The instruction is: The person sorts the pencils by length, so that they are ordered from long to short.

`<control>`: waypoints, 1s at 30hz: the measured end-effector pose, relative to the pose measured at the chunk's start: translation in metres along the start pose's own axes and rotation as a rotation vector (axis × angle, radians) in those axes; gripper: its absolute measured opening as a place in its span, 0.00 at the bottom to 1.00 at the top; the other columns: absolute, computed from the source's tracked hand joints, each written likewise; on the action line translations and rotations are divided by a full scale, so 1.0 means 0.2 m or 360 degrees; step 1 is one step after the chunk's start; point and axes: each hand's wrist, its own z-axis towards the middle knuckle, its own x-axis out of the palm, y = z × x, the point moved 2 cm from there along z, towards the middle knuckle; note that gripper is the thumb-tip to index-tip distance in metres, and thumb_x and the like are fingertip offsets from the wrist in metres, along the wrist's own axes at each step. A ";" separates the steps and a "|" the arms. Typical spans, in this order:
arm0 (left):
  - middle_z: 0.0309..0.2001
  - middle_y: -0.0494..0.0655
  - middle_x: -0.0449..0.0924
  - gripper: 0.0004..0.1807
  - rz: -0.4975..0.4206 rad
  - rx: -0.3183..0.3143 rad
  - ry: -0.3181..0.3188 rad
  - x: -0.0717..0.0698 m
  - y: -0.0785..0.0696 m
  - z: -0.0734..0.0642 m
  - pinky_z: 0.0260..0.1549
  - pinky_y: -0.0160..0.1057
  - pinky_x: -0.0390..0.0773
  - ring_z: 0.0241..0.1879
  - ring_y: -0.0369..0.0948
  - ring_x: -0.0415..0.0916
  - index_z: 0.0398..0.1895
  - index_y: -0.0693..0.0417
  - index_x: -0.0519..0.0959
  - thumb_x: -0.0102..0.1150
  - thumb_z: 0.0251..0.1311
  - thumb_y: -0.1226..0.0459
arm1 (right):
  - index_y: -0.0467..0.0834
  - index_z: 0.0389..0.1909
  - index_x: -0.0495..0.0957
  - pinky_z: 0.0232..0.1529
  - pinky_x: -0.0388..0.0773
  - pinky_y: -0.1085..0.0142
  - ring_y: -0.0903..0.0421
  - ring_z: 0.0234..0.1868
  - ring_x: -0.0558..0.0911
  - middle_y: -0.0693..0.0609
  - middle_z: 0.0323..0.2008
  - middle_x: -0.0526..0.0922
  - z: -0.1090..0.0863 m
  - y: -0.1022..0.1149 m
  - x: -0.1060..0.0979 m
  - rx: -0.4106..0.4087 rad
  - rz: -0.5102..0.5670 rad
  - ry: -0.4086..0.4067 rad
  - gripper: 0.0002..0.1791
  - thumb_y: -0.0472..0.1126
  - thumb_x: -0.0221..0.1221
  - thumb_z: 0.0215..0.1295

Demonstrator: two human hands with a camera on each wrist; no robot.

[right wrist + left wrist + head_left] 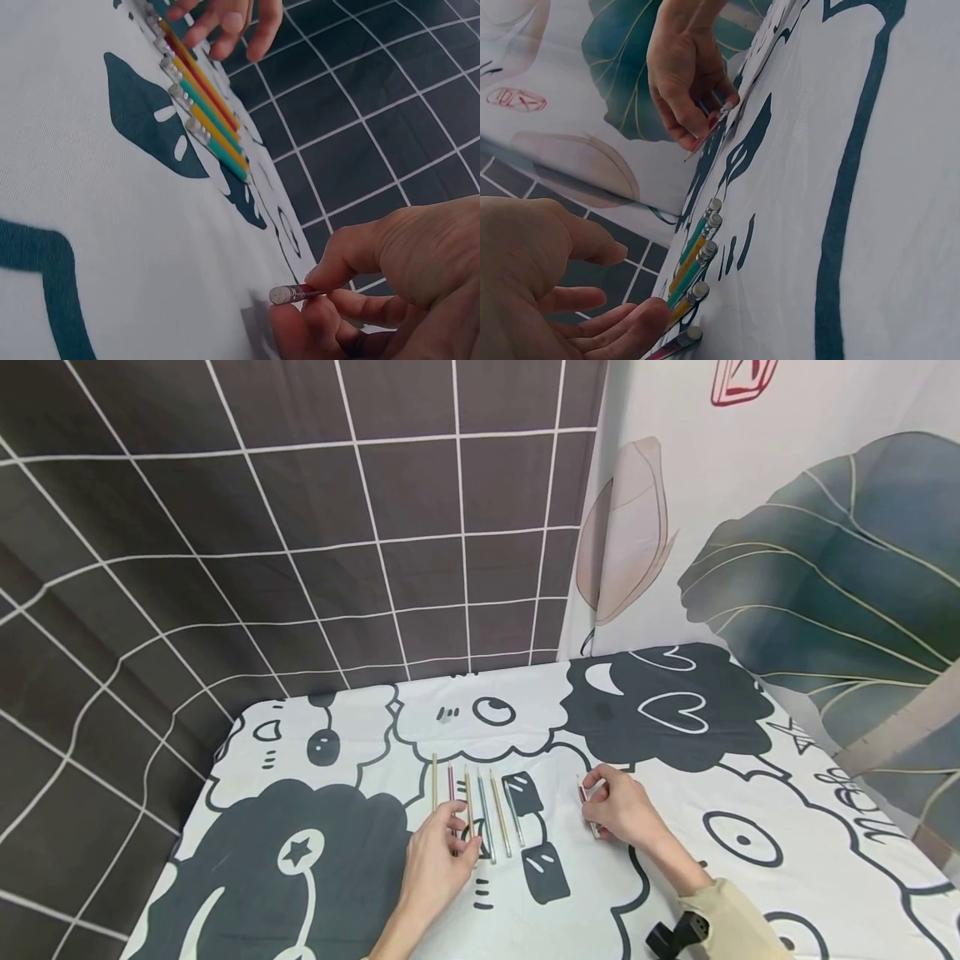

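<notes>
My right hand [621, 806] pinches a red pencil [298, 293] between thumb and fingers near its eraser end, just above the cloth. To its left, several pencils lie side by side in a row, eraser ends toward me: a green pencil [513, 814] on the right side, a yellow pencil [501, 814] beside it, more green and yellow ones, and a red pencil [452, 783]. My left hand [438, 860] is over the row's left part, thumb and fingers apart. Nothing is held in it; whether its fingertips touch a pencil I cannot tell.
A cloth [562, 918] with black-and-white cartoon prints covers the table. Behind it hangs a dark curtain [300, 527] with a white grid, and to the right a wall hanging [847, 568] with large leaves. A black object [677, 935] is by the right sleeve.
</notes>
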 end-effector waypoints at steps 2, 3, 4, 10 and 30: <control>0.34 0.45 0.80 0.23 -0.0001 -0.0005 -0.0001 0.00 0.00 0.00 0.30 0.37 0.76 0.25 0.30 0.77 0.51 0.61 0.79 0.72 0.48 0.71 | 0.36 0.39 0.76 0.18 0.71 0.64 0.56 0.13 0.76 0.51 0.20 0.75 0.00 0.01 0.01 0.0004 0.0012 0.0012 0.14 0.26 0.60 0.48; 0.34 0.45 0.80 0.23 0.0001 -0.0008 0.0000 0.00 0.00 0.00 0.30 0.37 0.76 0.25 0.30 0.77 0.51 0.61 0.79 0.72 0.48 0.71 | 0.36 0.39 0.76 0.18 0.71 0.64 0.56 0.13 0.77 0.51 0.20 0.75 0.00 0.01 0.02 0.0007 0.0018 0.0017 0.14 0.26 0.59 0.48; 0.35 0.45 0.80 0.23 0.0000 -0.0012 0.0003 0.00 0.00 -0.01 0.30 0.37 0.76 0.25 0.30 0.77 0.50 0.60 0.79 0.72 0.48 0.71 | 0.36 0.39 0.76 0.18 0.71 0.64 0.56 0.13 0.77 0.51 0.20 0.75 0.00 0.02 0.03 0.0009 0.0024 0.0020 0.14 0.25 0.59 0.48; 0.35 0.46 0.80 0.21 -0.0013 -0.0008 0.0008 0.00 0.00 0.00 0.30 0.37 0.76 0.25 0.30 0.77 0.49 0.60 0.80 0.72 0.49 0.71 | 0.37 0.39 0.76 0.17 0.71 0.65 0.57 0.12 0.77 0.51 0.19 0.76 0.01 0.06 0.08 -0.0021 0.0062 0.0020 0.15 0.25 0.59 0.47; 0.34 0.47 0.78 0.19 -0.0012 0.0016 0.0004 0.00 0.01 0.00 0.29 0.36 0.75 0.25 0.30 0.77 0.48 0.60 0.81 0.70 0.50 0.72 | 0.37 0.36 0.75 0.15 0.71 0.66 0.58 0.11 0.77 0.53 0.17 0.77 0.04 0.15 0.24 -0.0148 0.0146 0.0082 0.15 0.23 0.60 0.45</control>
